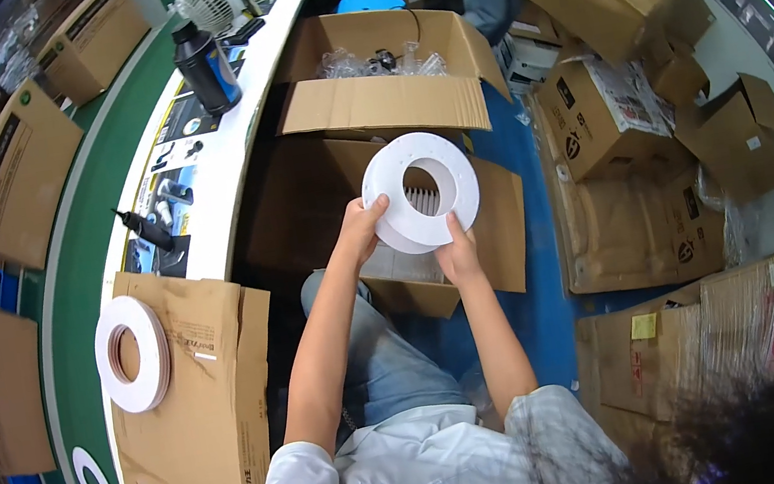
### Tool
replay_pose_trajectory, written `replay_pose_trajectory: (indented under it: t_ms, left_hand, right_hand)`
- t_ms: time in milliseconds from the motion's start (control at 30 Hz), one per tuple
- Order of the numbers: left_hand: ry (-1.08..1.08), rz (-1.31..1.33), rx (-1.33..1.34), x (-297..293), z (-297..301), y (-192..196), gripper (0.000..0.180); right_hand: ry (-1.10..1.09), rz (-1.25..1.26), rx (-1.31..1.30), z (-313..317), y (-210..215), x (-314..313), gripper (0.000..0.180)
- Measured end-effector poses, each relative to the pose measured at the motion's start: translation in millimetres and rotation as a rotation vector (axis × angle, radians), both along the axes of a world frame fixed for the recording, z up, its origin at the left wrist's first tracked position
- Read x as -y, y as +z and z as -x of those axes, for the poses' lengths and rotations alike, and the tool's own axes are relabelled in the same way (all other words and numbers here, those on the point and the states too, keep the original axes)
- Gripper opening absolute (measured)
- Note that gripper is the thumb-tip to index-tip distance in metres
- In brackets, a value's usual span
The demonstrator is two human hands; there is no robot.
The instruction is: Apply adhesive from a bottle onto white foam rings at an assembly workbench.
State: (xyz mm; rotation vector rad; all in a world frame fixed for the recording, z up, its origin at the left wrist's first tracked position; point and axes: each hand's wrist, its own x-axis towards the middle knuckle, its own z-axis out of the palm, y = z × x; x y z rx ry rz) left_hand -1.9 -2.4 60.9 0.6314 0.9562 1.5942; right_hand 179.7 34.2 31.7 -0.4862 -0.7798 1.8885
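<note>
White flat foam ring point(422, 192) was pinched at its lower rim by left hand point(361, 227) and right hand point(456, 253). Brown cardboard box point(491, 225) beneath lay partly hidden; its contents were unclear.

flat white ring point(421, 192), upright, held above open box

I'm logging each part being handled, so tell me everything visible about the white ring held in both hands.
The white ring is a flat, wide disc with a large round hole, matte, foam- or plastic-looking. It seems to be a few thin rings held together. It is tilted toward the camera above an open cardboard box. The left hand grips its left edge, the right hand its lower edge.
</note>
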Motion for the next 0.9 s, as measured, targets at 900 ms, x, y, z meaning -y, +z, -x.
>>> replay_pose_trajectory:
  t_ms: [900]
  left_hand:
    - [0.684,1.287,-1.655,344,201,254,0.029]
  right_hand:
    - [0.637,-0.852,0.183,258,161,220,0.077]
